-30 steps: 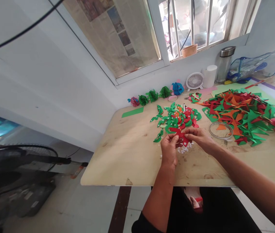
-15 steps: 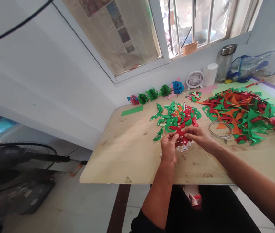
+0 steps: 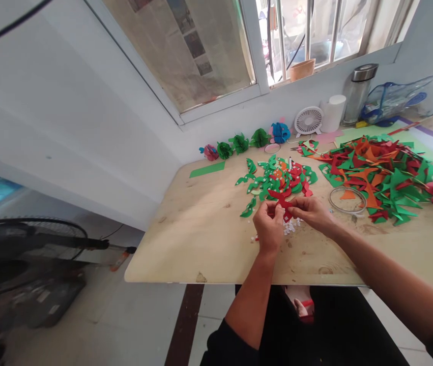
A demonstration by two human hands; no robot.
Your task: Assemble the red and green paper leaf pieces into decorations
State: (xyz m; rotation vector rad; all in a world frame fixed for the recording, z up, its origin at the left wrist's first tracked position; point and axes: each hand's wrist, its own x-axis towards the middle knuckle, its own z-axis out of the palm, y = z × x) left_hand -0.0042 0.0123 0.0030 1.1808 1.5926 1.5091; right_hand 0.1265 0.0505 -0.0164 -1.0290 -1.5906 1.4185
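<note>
A red paper cutout (image 3: 285, 203) with small white squares on it is held between both hands, just above the tabletop. My left hand (image 3: 269, 223) pinches its left and lower part, thumb on top. From the right, my right hand (image 3: 311, 211) grips its edge between thumb and fingers. Small white paper bits (image 3: 291, 226) lie on the table below the hands. Directly beyond is a heap of green, red and orange cutouts (image 3: 277, 179), many dotted with white squares. The hands hide part of the red piece.
Paper scraps (image 3: 387, 175) are piled at the right, beside a tape roll (image 3: 347, 200). Along the wall stand green folded-paper figures (image 3: 240, 143), a blue one (image 3: 280, 132), a small fan (image 3: 308, 121) and a glass bottle (image 3: 360, 94). A green strip (image 3: 207, 169) lies at the back left.
My left hand has turned slightly, its thumb now further over the red cutout. The right hand keeps its grip. The whole view has shifted a little.
</note>
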